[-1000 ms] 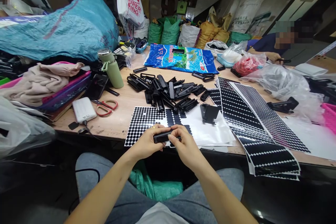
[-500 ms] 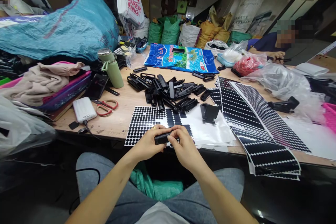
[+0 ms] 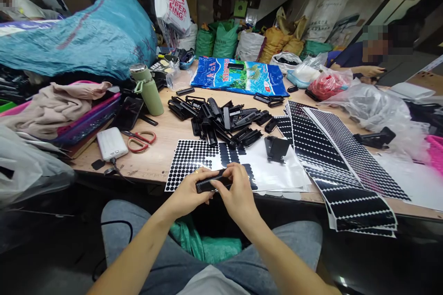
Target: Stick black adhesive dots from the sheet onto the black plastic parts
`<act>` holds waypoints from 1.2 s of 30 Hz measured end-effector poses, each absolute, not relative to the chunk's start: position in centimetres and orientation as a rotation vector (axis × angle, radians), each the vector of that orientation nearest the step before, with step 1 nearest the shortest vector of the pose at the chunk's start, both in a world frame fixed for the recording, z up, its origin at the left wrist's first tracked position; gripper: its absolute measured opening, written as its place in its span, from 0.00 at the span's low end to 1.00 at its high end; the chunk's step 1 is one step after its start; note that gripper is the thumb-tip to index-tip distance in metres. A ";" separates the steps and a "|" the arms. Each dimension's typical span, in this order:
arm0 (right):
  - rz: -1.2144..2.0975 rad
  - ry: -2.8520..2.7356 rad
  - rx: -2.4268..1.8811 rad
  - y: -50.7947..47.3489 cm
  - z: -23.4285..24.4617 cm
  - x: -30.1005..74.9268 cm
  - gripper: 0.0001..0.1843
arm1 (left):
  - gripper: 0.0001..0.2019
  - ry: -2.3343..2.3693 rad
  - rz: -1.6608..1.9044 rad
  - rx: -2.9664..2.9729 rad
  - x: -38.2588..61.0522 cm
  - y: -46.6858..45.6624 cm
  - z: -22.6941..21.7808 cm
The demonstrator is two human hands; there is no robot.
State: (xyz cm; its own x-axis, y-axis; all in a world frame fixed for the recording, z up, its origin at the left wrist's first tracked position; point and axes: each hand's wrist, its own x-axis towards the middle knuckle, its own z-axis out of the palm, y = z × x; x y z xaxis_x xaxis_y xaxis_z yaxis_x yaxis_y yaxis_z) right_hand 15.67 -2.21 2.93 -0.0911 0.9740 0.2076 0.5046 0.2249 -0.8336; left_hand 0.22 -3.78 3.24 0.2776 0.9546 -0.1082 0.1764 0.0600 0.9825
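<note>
Between my two hands is a long black plastic part [image 3: 206,185] with a ribbed-looking top face, held over the table's front edge. My left hand [image 3: 188,193] wraps round its left end. My right hand [image 3: 239,191] pinches the right end, thumb pressed on the face near the middle. Underneath lies a sticker sheet [image 3: 188,159] with round black dots and black oblong pieces. Behind it is a pile of similar black plastic parts [image 3: 221,120]. A flat black bracket [image 3: 276,148] rests on white sheets to the right.
Long strips of black stickers [image 3: 320,147] hang over the front edge at right. Red-handled scissors [image 3: 141,142], a white power bank [image 3: 111,144] and a green bottle [image 3: 150,94] stand left. A blue printed bag [image 3: 242,76] lies behind the pile. A co-worker [image 3: 367,57] sits at far right.
Both hands have tilted the black plastic part and shifted it slightly left. My right thumb has moved along its face toward the left. The pile and sheets stay as they were.
</note>
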 end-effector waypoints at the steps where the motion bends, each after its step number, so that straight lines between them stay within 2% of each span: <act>1: 0.729 -1.709 -1.409 -1.3 2.4 15.4 0.08 | 0.22 1.172 0.829 1.360 -0.4 -4.1 3.3; 9: 0.891 -1.929 -1.591 6.9 -2.3 11.7 0.05 | 0.23 1.385 0.788 1.310 -5.8 -5.8 4.1; 16: 1.035 -1.907 -1.459 3.6 1.9 12.6 0.08 | 0.22 1.411 0.875 1.285 -5.8 -5.4 3.8; 20: 1.162 -1.841 -1.237 0.1 4.0 12.1 0.06 | 0.21 1.378 0.904 1.303 -5.0 -5.0 3.4; 29: 1.164 -1.812 -1.266 -1.2 4.1 11.7 0.05 | 0.20 1.369 0.931 1.337 -3.8 -5.1 3.9; 36: 0.979 -1.794 -1.245 -1.6 3.0 11.5 0.05 | 0.21 1.373 0.954 1.307 -3.1 -4.9 3.9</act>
State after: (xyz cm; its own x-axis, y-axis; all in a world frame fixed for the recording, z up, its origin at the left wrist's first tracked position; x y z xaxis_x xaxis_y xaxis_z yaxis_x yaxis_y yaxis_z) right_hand 11.53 -1.60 2.95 -0.2633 0.9543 0.1413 0.3973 0.2408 -0.8855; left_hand -3.06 -4.95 3.86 0.0544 0.9901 -0.1294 0.2246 0.1141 0.9678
